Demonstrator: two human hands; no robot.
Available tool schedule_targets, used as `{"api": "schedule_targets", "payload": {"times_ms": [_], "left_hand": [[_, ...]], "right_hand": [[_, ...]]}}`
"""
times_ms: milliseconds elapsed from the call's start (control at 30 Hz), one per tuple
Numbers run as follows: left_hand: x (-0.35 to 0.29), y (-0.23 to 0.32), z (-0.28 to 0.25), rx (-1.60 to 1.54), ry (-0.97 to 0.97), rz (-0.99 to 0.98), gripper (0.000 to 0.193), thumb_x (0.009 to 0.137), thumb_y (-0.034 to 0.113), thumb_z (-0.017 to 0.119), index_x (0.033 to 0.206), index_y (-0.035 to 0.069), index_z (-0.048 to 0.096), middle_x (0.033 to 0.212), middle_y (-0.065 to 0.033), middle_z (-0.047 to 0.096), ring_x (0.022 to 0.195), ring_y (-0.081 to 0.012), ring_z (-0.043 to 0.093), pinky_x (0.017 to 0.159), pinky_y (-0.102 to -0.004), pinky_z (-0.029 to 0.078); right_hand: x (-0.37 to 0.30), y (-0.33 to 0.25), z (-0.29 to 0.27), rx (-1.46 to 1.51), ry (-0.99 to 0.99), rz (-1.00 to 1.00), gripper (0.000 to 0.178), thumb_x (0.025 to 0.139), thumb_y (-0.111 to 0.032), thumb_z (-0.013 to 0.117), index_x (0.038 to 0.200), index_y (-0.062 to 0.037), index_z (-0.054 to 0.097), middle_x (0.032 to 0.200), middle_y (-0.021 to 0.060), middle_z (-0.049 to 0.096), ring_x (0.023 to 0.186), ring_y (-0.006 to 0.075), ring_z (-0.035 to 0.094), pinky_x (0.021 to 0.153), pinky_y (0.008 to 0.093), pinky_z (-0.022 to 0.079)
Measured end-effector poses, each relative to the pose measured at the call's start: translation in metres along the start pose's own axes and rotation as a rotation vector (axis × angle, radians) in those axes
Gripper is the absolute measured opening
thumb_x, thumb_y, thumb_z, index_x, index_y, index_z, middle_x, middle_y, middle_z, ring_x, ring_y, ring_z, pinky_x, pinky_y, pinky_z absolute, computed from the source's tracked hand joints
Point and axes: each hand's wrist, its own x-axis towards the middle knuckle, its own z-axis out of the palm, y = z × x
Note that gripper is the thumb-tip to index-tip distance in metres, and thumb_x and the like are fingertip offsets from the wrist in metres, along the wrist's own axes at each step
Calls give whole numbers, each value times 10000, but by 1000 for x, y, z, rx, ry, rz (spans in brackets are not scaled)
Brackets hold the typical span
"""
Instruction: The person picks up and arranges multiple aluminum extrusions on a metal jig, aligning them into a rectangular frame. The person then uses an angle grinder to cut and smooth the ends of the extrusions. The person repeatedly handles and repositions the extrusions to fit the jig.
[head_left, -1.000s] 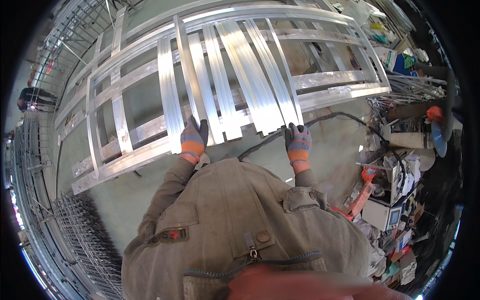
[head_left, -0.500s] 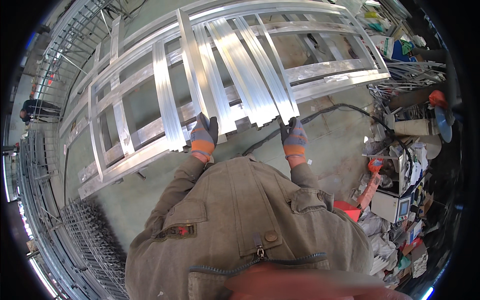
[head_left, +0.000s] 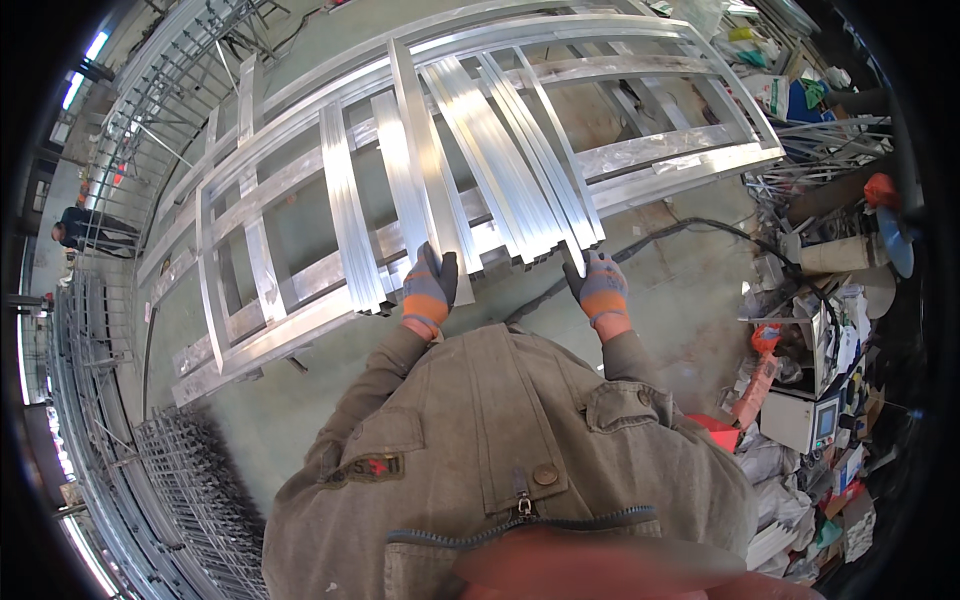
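My left hand (head_left: 431, 292), in a grey and orange work glove, is closed round the near end of a long silvery aluminium bar (head_left: 418, 140). That bar lies slantwise over a wider ribbed strip (head_left: 396, 165). At the right of the row, my gloved right hand (head_left: 602, 290) pinches the near end of a narrow metal strip (head_left: 574, 258), which sticks out past its neighbours. Between my hands lie several ribbed aluminium profiles (head_left: 490, 150) side by side, and another profile (head_left: 347, 200) lies left of my left hand. All rest across a large metal frame (head_left: 680, 158).
A black cable (head_left: 650, 228) curves over the floor to the right. Clutter with a white control box (head_left: 797, 420) and a red bin (head_left: 712, 432) stands at the right. Metal racks (head_left: 90, 340) line the left, where a person (head_left: 90, 228) bends over farther off.
The bar in my left hand has shifted right and nearer, over the ribbed strip. The narrow strip in my right hand now sticks out nearer. The view has shifted slightly.
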Motion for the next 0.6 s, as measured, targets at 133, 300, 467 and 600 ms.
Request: {"api": "schedule_targets", "payload": {"times_ms": [133,300,467,600], "left_hand": [[-2,1,4,-42,-17,44,558,1083,416,651,1397,-44,617,1145,-361,754,1081,-560,727,920,-581,582],[-1,4,14,-48,11,22,578,1077,431,676,1396,-48,634,1146,-332,768,1067,-538,735,913,-554,572],[-4,18,13,-89,6,52,507,1084,384,679,1388,-16,613,1126,-330,776,1062,-545,743,900,-570,590],[-7,36,13,-107,26,99,444,1096,322,683,1386,-7,614,1144,-306,783,1058,-527,750,897,-550,592]], "right_hand": [[5,14,23,-2,-31,-19,527,1071,-510,659,1333,-54,692,1197,258,763,1117,448,743,958,558,588],[4,21,35,24,-164,53,488,1103,-500,614,1322,-67,663,1112,253,796,1060,463,766,894,587,596],[-20,12,-5,93,128,-55,369,1117,-400,605,1242,-56,653,919,220,795,850,470,769,761,574,598],[-45,-4,-46,146,206,-98,362,1104,-359,651,1294,-51,666,951,225,794,854,458,769,726,544,597]]}}
